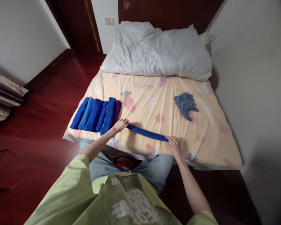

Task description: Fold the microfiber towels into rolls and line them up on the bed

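Note:
A long, narrow blue cloth folded into a strip lies across the near part of the bed. My left hand pinches its left end, fingers closed on it. My right hand presses on and grips its right end. Just left of my left hand lies a row of several rolled or folded blue cloths, the rightmost one purple.
A crumpled grey-blue cloth lies on the right part of the bed. A white duvet is bunched at the head. White wall runs along the right side. Dark red wood floor lies to the left, with curtains at far left.

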Action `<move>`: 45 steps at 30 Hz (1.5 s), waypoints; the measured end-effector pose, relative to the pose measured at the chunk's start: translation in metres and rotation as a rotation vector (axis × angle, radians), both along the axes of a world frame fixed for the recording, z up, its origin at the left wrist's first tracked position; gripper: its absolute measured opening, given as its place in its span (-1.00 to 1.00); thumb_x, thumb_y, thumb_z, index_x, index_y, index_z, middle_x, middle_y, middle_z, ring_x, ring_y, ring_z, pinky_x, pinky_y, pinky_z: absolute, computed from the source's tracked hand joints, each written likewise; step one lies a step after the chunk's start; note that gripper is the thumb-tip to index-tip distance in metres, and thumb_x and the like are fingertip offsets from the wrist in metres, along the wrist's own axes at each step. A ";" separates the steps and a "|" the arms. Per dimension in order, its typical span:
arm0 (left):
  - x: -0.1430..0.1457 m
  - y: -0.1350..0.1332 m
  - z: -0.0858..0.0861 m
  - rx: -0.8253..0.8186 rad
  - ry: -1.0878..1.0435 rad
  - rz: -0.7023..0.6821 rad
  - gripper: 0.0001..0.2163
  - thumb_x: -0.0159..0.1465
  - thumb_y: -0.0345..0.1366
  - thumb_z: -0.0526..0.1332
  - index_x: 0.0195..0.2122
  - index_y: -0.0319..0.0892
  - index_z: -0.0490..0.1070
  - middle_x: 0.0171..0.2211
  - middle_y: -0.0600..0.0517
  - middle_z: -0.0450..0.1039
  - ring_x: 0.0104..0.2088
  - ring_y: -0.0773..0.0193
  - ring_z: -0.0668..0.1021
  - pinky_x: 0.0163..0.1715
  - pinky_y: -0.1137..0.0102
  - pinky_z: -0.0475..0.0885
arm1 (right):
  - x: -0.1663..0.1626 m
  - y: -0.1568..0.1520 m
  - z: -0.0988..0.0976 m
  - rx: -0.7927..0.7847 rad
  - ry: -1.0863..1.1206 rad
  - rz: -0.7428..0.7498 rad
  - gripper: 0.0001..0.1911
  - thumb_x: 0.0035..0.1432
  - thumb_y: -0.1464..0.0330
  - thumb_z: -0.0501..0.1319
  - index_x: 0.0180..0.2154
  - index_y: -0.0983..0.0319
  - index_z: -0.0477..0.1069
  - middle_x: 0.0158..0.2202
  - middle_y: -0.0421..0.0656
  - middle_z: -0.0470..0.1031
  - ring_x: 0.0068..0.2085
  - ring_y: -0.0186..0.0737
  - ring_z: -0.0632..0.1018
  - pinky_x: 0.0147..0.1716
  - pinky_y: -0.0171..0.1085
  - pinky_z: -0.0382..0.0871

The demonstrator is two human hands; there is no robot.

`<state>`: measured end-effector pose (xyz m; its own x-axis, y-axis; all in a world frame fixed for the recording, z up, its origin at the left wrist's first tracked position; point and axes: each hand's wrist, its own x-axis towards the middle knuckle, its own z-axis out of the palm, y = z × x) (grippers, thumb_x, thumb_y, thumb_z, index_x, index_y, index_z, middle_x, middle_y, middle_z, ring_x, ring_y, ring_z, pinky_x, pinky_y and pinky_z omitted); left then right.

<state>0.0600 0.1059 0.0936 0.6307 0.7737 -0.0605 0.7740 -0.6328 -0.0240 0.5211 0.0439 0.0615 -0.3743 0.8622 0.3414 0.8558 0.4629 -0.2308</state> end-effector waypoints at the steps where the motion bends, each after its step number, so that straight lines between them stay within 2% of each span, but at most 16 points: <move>1: -0.012 0.004 0.008 0.037 -0.019 -0.019 -0.68 0.41 -0.49 0.01 0.05 -0.22 0.48 -0.07 -0.19 0.49 -0.07 0.10 0.50 -0.13 0.27 0.39 | -0.005 -0.008 0.011 0.040 0.042 0.037 -0.77 0.28 0.48 0.20 -0.09 0.23 0.59 -0.23 -0.04 0.63 -0.14 -0.04 0.57 -0.10 -0.11 0.41; 3: -0.041 0.016 0.025 0.121 -0.049 -0.051 -0.71 0.43 -0.45 0.01 0.04 -0.21 0.48 -0.07 -0.19 0.50 -0.05 0.09 0.50 -0.11 0.26 0.38 | -0.027 -0.026 0.034 0.113 0.129 0.129 -0.82 0.30 0.46 0.24 -0.11 0.22 0.58 -0.28 -0.07 0.60 -0.19 -0.07 0.56 -0.12 -0.11 0.43; 5: -0.075 0.034 0.041 0.194 -0.061 -0.093 -0.72 0.44 -0.42 0.03 0.04 -0.21 0.49 -0.04 -0.20 0.51 -0.04 0.08 0.50 -0.10 0.25 0.37 | -0.064 -0.045 0.054 0.167 0.196 0.260 -0.83 0.29 0.47 0.28 -0.09 0.22 0.58 -0.31 -0.08 0.58 -0.20 -0.09 0.56 -0.14 -0.11 0.45; 9: -0.139 0.080 0.066 0.260 -0.077 -0.200 -0.75 0.44 -0.42 0.06 0.00 -0.18 0.51 -0.04 -0.17 0.53 -0.05 0.12 0.50 -0.08 0.26 0.35 | -0.178 -0.077 0.073 0.237 0.264 0.565 -0.83 0.29 0.49 0.30 -0.10 0.19 0.57 -0.37 -0.13 0.55 -0.20 -0.12 0.56 -0.13 -0.10 0.44; 12: -0.171 0.119 0.074 0.264 -0.114 -0.265 -0.77 0.45 -0.40 0.07 -0.06 -0.14 0.53 -0.09 -0.13 0.54 -0.10 0.18 0.51 -0.12 0.30 0.35 | -0.274 -0.086 0.069 0.240 0.259 0.760 -0.85 0.32 0.53 0.27 -0.16 0.19 0.56 -0.40 -0.18 0.50 -0.18 -0.19 0.53 -0.12 -0.14 0.38; 15: -0.188 0.158 0.073 0.260 -0.100 -0.311 -0.76 0.46 -0.39 0.06 -0.08 -0.11 0.53 -0.12 -0.11 0.54 -0.12 0.20 0.51 -0.17 0.33 0.34 | -0.356 -0.077 0.055 0.241 0.257 0.816 -0.87 0.38 0.49 0.23 -0.23 0.21 0.53 -0.44 -0.21 0.41 -0.24 -0.23 0.45 -0.19 -0.18 0.31; 19: -0.205 0.199 0.056 0.244 -0.043 -0.317 -0.75 0.48 -0.37 0.03 -0.11 -0.12 0.53 -0.13 -0.12 0.53 -0.11 0.18 0.49 -0.19 0.33 0.35 | -0.425 -0.050 0.030 0.149 0.197 0.815 -0.86 0.41 0.43 0.23 -0.28 0.23 0.48 -0.42 -0.19 0.36 -0.27 -0.23 0.38 -0.26 -0.20 0.21; 23: -0.217 0.220 0.022 0.179 -0.027 -0.251 -0.75 0.47 -0.37 0.03 -0.14 -0.15 0.52 -0.14 -0.14 0.52 -0.10 0.16 0.48 -0.20 0.33 0.36 | -0.451 -0.026 0.004 0.029 0.139 0.809 -0.83 0.42 0.40 0.22 -0.30 0.19 0.45 -0.38 -0.18 0.38 -0.22 -0.20 0.38 -0.20 -0.20 0.22; 27: -0.227 0.228 -0.015 0.109 -0.076 -0.216 -0.76 0.45 -0.38 0.04 -0.11 -0.17 0.53 -0.12 -0.15 0.51 -0.10 0.17 0.47 -0.20 0.34 0.38 | -0.455 -0.020 -0.022 -0.068 0.127 0.791 -0.84 0.40 0.43 0.22 -0.31 0.17 0.45 -0.32 -0.17 0.43 -0.21 -0.19 0.38 -0.19 -0.19 0.23; 30: -0.234 0.229 -0.033 0.092 -0.151 -0.198 -0.78 0.45 -0.38 0.06 -0.12 -0.17 0.53 -0.13 -0.14 0.51 -0.11 0.18 0.46 -0.19 0.34 0.37 | -0.453 -0.023 -0.038 -0.112 0.175 0.752 -0.85 0.38 0.45 0.23 -0.32 0.18 0.44 -0.30 -0.17 0.44 -0.21 -0.20 0.38 -0.18 -0.19 0.23; 33: -0.236 0.229 -0.039 0.095 -0.185 -0.175 -0.78 0.46 -0.37 0.07 -0.11 -0.17 0.53 -0.13 -0.12 0.51 -0.10 0.18 0.46 -0.18 0.33 0.35 | -0.454 -0.027 -0.046 -0.145 0.229 0.717 -0.82 0.37 0.46 0.22 -0.33 0.18 0.42 -0.31 -0.17 0.44 -0.21 -0.20 0.38 -0.17 -0.19 0.21; 36: -0.236 0.230 -0.037 0.126 -0.132 -0.171 -0.77 0.47 -0.36 0.06 -0.12 -0.17 0.54 -0.14 -0.11 0.51 -0.10 0.17 0.46 -0.20 0.32 0.33 | -0.460 -0.029 -0.049 -0.174 0.240 0.730 -0.84 0.36 0.49 0.22 -0.31 0.17 0.42 -0.28 -0.16 0.44 -0.19 -0.19 0.38 -0.16 -0.19 0.21; 42: -0.233 0.234 -0.031 0.181 -0.067 -0.226 -0.74 0.48 -0.36 0.04 -0.14 -0.18 0.54 -0.20 -0.10 0.51 -0.13 0.16 0.46 -0.23 0.30 0.31 | -0.473 -0.030 -0.046 -0.135 0.196 0.696 -0.90 0.34 0.46 0.25 -0.28 0.18 0.41 -0.25 -0.13 0.43 -0.16 -0.15 0.38 -0.13 -0.17 0.23; 45: -0.224 0.227 -0.033 0.202 -0.044 -0.200 -0.74 0.47 -0.40 0.03 -0.12 -0.20 0.54 -0.18 -0.12 0.51 -0.13 0.14 0.46 -0.23 0.29 0.32 | -0.475 -0.032 -0.042 -0.157 0.144 0.674 -0.91 0.33 0.45 0.27 -0.25 0.17 0.40 -0.20 -0.12 0.44 -0.12 -0.12 0.38 -0.10 -0.16 0.25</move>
